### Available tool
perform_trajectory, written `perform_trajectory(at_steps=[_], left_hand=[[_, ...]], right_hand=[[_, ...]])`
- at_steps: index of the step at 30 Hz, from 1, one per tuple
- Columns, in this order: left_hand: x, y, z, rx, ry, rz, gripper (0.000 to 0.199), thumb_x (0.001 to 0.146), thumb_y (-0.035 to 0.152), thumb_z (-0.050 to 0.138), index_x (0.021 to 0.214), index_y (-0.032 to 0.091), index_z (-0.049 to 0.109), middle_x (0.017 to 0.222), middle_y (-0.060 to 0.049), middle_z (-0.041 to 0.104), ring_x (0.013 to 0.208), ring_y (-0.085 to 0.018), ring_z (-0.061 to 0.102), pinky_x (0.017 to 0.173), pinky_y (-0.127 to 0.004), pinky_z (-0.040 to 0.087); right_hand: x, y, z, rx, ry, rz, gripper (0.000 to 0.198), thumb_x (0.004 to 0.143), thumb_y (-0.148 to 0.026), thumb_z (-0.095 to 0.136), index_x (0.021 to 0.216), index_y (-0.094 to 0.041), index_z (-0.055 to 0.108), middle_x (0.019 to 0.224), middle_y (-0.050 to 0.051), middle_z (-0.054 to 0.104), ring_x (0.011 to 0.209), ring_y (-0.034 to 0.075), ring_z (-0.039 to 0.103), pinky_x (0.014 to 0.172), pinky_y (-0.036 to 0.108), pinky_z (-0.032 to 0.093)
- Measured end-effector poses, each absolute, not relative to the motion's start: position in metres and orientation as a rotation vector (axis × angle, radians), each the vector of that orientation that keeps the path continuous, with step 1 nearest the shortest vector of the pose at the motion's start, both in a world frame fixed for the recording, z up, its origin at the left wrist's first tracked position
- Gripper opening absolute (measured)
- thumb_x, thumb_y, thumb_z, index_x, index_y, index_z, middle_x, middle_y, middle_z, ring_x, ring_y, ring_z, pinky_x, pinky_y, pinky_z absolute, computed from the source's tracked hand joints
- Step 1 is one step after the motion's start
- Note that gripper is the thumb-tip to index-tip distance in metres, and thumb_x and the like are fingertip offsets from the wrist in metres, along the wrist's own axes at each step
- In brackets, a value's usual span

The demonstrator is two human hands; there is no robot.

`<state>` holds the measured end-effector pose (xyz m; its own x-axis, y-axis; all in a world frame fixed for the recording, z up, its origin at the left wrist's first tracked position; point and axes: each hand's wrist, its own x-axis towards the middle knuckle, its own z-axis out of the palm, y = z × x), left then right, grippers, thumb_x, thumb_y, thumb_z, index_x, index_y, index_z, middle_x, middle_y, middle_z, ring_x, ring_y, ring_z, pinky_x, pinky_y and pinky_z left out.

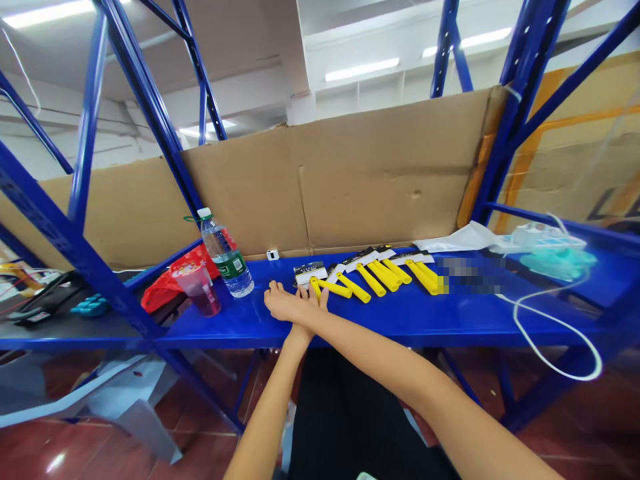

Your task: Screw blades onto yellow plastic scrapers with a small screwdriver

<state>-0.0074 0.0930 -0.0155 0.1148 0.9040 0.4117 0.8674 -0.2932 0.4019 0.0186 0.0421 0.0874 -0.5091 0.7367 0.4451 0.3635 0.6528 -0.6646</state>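
**Crossed hands at the near-left end of the yellow row**

Both hands meet on the blue shelf [400,313]. The right hand [283,303] lies flat over the left hand [313,301]; neither visibly grips anything. The nearest yellow-handled tool [333,288] lies just far-right of them, touching the left fingertips, long axis running left-right. A water bottle [225,257] and a cup [200,287] of reddish liquid stand left.

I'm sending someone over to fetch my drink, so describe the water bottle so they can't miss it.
Find the blue metal shelf backed by cardboard. Toward its left end, beside a red plastic bag, stands the water bottle. It is clear with a white cap and green label, and taller than the pink cup next to it.
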Motion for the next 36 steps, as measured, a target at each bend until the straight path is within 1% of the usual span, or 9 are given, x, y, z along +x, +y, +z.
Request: perform_trajectory(at_steps=[4,8,11,13,16,20,24,30,36], left_hand=[[-0.025,0.079,-0.034,2.584,1.736,0.825,0.089,0.104,0.066,0.055,0.178,0.025,0.030,0.180,-0.021,0.035,0.166,-0.049,0.032,0.131,-0.072,0.027],[-0.025,0.069,-0.038,2.648,1.735,0.839,0.094,0.106,0.064,0.051,0.178,0.012,0.023,0.182,-0.026,0.027,0.169,-0.048,0.023,0.133,-0.072,0.021],[-0.031,0.064,-0.031,2.714,1.516,0.769,0.073,0.109,0.043,0.048,0.174,0.014,0.036,0.176,-0.022,0.042,0.167,-0.042,0.032,0.136,-0.066,0.021],[-0.039,0.063,-0.022,2.678,1.343,0.766,0.062,0.107,0.036,0.050,0.167,0.018,0.050,0.165,-0.019,0.057,0.158,-0.038,0.047,0.133,-0.060,0.032],[-0.048,0.068,-0.004,2.543,1.333,0.843,0.059,0.103,0.051,0.065,0.155,0.024,0.063,0.160,-0.017,0.060,0.149,-0.039,0.055,0.126,-0.055,0.045],[-0.041,0.086,0.008,2.460,1.459,0.868,0.066,0.099,0.064,0.069,0.154,0.028,0.063,0.175,-0.016,0.042,0.161,-0.043,0.039,0.132,-0.062,0.033],[-0.028,0.105,0.010,2.382,1.484,0.768,0.072,0.101,0.067,0.065,0.159,0.025,0.056,0.182,-0.021,0.026,0.169,-0.046,0.026,0.132,-0.065,0.031],[-0.032,0.125,0.024,2.321,1.415,0.645,0.093,0.094,0.080,0.065,0.163,0.020,0.048,0.173,-0.024,0.046,0.167,-0.044,0.033,0.133,-0.060,0.031],[-0.042,0.126,0.026,2.372,1.426,0.679,0.097,0.093,0.076,0.071,0.169,0.023,0.042,0.177,-0.021,0.041,0.166,-0.042,0.035,0.134,-0.059,0.031]], right_hand=[[0.007,0.043,0.075,-0.988,-1.650,1.079,0.059,0.086,-0.024,0.077,0.144,-0.031,0.069,0.161,0.012,0.061,0.164,0.046,0.039,0.126,0.075,0.039],[0.008,0.061,0.075,-1.042,-2.137,0.858,0.052,0.094,-0.020,0.072,0.145,-0.023,0.068,0.169,0.018,0.052,0.162,0.046,0.041,0.127,0.072,0.040],[0.031,0.068,0.076,-1.012,-2.314,0.636,0.046,0.100,-0.023,0.072,0.145,-0.019,0.067,0.171,0.022,0.049,0.158,0.046,0.047,0.127,0.075,0.037],[0.066,0.068,0.076,-0.919,-2.407,0.322,0.037,0.110,-0.030,0.059,0.143,-0.015,0.068,0.164,0.023,0.056,0.151,0.042,0.055,0.124,0.067,0.044],[0.148,0.066,0.071,-0.952,-2.219,0.107,0.034,0.113,-0.034,0.053,0.134,-0.019,0.074,0.148,0.019,0.069,0.143,0.034,0.062,0.122,0.055,0.049],[0.277,0.071,0.046,-1.424,-1.922,-0.138,0.053,0.106,-0.054,0.061,0.146,-0.020,0.068,0.158,0.022,0.060,0.149,0.044,0.053,0.124,0.069,0.041],[0.360,0.072,0.017,-1.854,-1.851,-0.278,0.078,0.105,-0.069,0.051,0.160,-0.014,0.056,0.169,0.025,0.048,0.156,0.046,0.046,0.128,0.065,0.040],[0.355,0.068,0.007,-1.941,-1.981,-0.196,0.072,0.108,-0.071,0.045,0.145,-0.015,0.071,0.165,0.023,0.056,0.156,0.044,0.049,0.126,0.063,0.046],[0.339,0.070,0.009,-1.778,-2.060,0.013,0.077,0.110,-0.069,0.046,0.164,-0.015,0.053,0.178,0.022,0.039,0.169,0.039,0.029,0.133,0.060,0.038]])
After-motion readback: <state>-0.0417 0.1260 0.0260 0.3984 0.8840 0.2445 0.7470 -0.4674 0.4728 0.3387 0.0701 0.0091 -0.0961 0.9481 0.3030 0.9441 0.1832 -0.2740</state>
